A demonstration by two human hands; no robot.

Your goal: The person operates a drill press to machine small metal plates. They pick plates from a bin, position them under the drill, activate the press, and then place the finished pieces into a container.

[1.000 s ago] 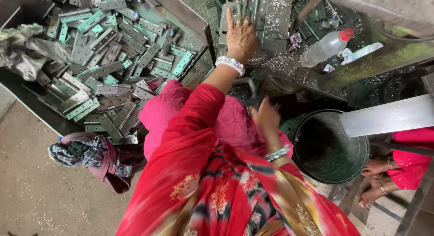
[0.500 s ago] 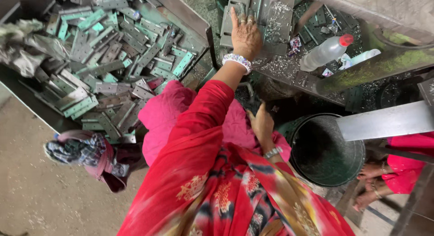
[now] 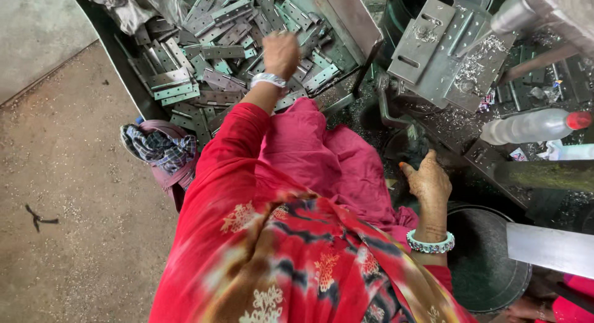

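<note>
Over the tray [image 3: 356,17] of metal plates [image 3: 210,51], left hand [image 3: 281,52] fingers curl, grip unclear; right hand [image 3: 427,182] spread, empty.

We count dozens of metal hinge plates [image 3: 210,52], one plastic bottle [image 3: 526,126], one dark bucket [image 3: 489,267], two bangles [image 3: 430,244].

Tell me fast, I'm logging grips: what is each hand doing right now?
Left hand: curled over the pile of metal hinge plates; whether it grips one cannot be told.
Right hand: open, holding nothing.

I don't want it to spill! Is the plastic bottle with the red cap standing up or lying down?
Lying down. The plastic bottle rests on its side on the workbench, red cap pointing right.
</note>
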